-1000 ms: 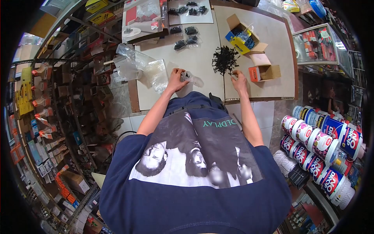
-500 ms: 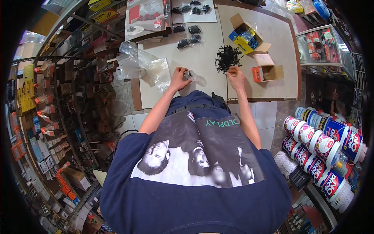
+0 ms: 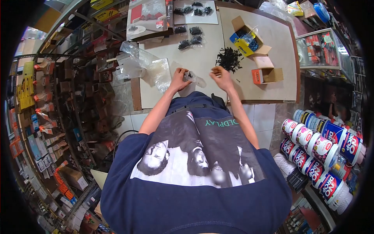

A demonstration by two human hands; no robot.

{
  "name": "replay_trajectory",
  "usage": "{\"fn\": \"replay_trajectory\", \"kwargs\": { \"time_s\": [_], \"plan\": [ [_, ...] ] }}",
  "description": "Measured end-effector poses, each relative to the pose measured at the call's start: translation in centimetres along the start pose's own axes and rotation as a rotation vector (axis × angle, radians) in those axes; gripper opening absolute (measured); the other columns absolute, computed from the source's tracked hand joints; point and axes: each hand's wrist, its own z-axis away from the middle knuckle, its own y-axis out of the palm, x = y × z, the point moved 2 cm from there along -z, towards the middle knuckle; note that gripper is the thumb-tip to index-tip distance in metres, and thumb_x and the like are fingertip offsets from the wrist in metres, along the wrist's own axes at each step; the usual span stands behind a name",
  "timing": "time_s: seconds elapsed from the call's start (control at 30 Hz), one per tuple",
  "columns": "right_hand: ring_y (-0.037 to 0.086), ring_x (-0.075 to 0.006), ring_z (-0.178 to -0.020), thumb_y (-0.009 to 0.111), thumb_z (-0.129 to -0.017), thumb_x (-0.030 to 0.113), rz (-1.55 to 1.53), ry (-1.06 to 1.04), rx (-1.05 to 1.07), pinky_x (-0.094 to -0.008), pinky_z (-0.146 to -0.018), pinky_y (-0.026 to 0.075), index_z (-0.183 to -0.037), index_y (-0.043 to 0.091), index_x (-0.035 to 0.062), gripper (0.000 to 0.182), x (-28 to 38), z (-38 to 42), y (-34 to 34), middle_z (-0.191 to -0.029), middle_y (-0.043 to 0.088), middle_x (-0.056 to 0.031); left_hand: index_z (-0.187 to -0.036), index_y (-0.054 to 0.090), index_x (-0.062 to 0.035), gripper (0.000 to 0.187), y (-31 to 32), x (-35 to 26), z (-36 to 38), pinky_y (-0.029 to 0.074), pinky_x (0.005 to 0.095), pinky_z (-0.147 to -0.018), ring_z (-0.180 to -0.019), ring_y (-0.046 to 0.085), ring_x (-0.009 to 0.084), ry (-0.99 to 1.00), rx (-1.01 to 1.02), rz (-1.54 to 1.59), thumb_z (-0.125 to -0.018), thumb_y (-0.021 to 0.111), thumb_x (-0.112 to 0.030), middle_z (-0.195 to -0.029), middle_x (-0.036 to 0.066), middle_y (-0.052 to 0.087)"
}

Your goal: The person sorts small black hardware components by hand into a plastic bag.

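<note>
My left hand (image 3: 180,80) is closed on a small clear plastic bag (image 3: 198,81) near the table's front edge. A few dark pieces show inside the bag by my fingers. To the right of it, my right hand (image 3: 222,78) is raised over the table with its fingers pinched together. Whatever they hold is too small to make out. Just beyond that hand lies a loose pile of black screws (image 3: 229,59), with a stray one or two beside it.
An open blue and yellow box (image 3: 245,41) stands behind the pile, and an orange-sided open box (image 3: 267,75) to its right. Filled bags (image 3: 189,41) of black pieces lie at the back. Crumpled clear plastic (image 3: 146,64) covers the left side. Stacked paint buckets (image 3: 311,144) stand at right.
My right hand has left the edge of the black pile and moved left towards the bag. My left hand stays in place on the bag.
</note>
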Motion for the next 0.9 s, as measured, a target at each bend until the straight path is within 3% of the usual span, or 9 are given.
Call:
{"fn": "replay_trajectory", "kwargs": {
  "time_s": [0.1, 0.27, 0.4, 0.63, 0.8, 0.9],
  "plan": [
    [0.065, -0.021, -0.076, 0.067, -0.075, 0.011, 0.139, 0.049, -0.253, -0.0317, -0.071, 0.051, -0.098, 0.06, 0.0018, 0.025, -3.2, 0.6, -3.9, -0.084, 0.066, -0.0105, -0.109, 0.053, -0.0061, 0.051, 0.0, -0.1, 0.0, 0.043, 0.04, -0.09, -0.105, 0.049, 0.0345, -0.002, -0.002, 0.018, -0.066, 0.074, -0.025, -0.111, 0.019, 0.047],
    [0.062, -0.026, -0.088, 0.066, -0.072, 0.005, 0.44, 0.065, -0.398, -0.0364, -0.078, 0.049, -0.099, 0.059, 0.0042, 0.027, -7.4, 1.5, -8.7, -0.093, 0.064, -0.0126, -0.108, 0.053, -0.0063, 0.05, 0.1, -0.4, -0.1, 0.043, 0.0402, -0.089, -0.104, 0.048, 0.0343, -0.005, -0.006, -0.004, -0.067, 0.074, -0.025, -0.11, 0.018, 0.047],
    [0.06, -0.0278, -0.091, 0.064, -0.07, 0.0, 0.405, 0.007, -0.253, -0.0374, -0.08, 0.047, -0.097, 0.059, 0.0038, 0.028, -8.5, 1.8, -9.3, -0.095, 0.062, -0.0138, -0.108, 0.053, -0.0064, 0.05, 0.1, -0.3, 0.0, 0.042, 0.0402, -0.09, -0.105, 0.048, 0.0344, -0.012, -0.018, -0.019, -0.066, 0.074, -0.024, -0.11, 0.018, 0.047],
    [0.062, -0.0275, -0.083, 0.061, -0.071, -0.001, 0.425, 0.046, -0.258, -0.0357, -0.074, 0.049, -0.095, 0.06, 0.0028, 0.025, -10.3, 1.5, -8.2, -0.089, 0.063, -0.0134, -0.109, 0.053, -0.0066, 0.05, 0.0, -0.1, 0.0, 0.042, 0.0396, -0.091, -0.105, 0.048, 0.0344, -0.005, -0.02, -0.002, -0.067, 0.074, -0.024, -0.111, 0.018, 0.047],
    [0.062, -0.0184, -0.074, 0.061, -0.072, 0.003, 0.202, 0.19, -0.221, -0.0304, -0.07, 0.05, -0.1, 0.059, 0.0027, 0.028, -7.8, 1.1, -5.8, -0.078, 0.064, -0.0098, -0.108, 0.054, -0.0062, 0.05, 0.1, -0.1, 0.0, 0.043, 0.0395, -0.091, -0.105, 0.049, 0.0343, -0.036, -0.008, 0.021, -0.067, 0.074, -0.024, -0.112, 0.018, 0.047],
    [0.061, -0.0146, -0.076, 0.064, -0.071, 0.003, -0.03, 0.108, -0.042, -0.0282, -0.07, 0.05, -0.104, 0.057, 0.0029, 0.033, -3.3, 0.5, -3.0, -0.084, 0.063, -0.0078, -0.108, 0.054, -0.0059, 0.05, 0.1, -0.4, 0.0, 0.043, 0.0397, -0.091, -0.105, 0.049, 0.0344, -0.037, -0.009, 0.016, -0.066, 0.075, -0.025, -0.111, 0.018, 0.047]
  ]
}}
